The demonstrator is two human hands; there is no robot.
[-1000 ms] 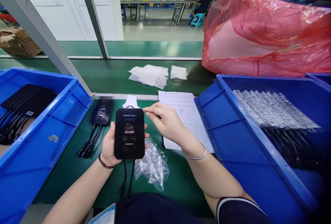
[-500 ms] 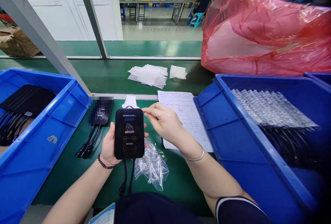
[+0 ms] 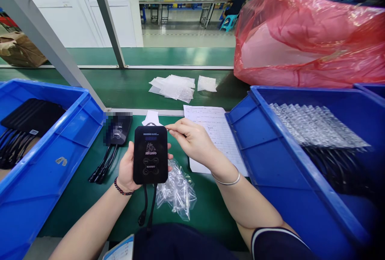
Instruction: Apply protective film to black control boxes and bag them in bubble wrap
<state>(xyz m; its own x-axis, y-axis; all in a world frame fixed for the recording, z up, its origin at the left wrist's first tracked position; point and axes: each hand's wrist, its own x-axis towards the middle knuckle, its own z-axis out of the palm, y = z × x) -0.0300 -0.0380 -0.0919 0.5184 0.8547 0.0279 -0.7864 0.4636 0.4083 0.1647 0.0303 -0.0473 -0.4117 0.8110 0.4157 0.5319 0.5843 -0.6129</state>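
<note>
A black RHINO device (image 3: 150,155) with two cables hanging down lies upright in my left hand (image 3: 128,170), whose fingers wrap round it from behind. My right hand (image 3: 188,138) pinches at the device's upper right corner; what lies between those fingertips is too small to make out. Beneath the device, to its right, rests a crumpled clear plastic bag (image 3: 177,190). Another black device (image 3: 120,130) with cables lies on the green table (image 3: 210,208) to the left.
Blue bins stand at left (image 3: 70,148) and right (image 3: 270,164), holding black devices and bubble-wrapped items. A written sheet (image 3: 215,132), white bubble pouches (image 3: 174,87) and a large red plastic bag (image 3: 300,43) are beyond. A metal post (image 3: 54,31) slants at left.
My right hand and wrist have shifted very slightly, with the fingertips still at the device's corner. The device and my left hand are almost unmoved.
</note>
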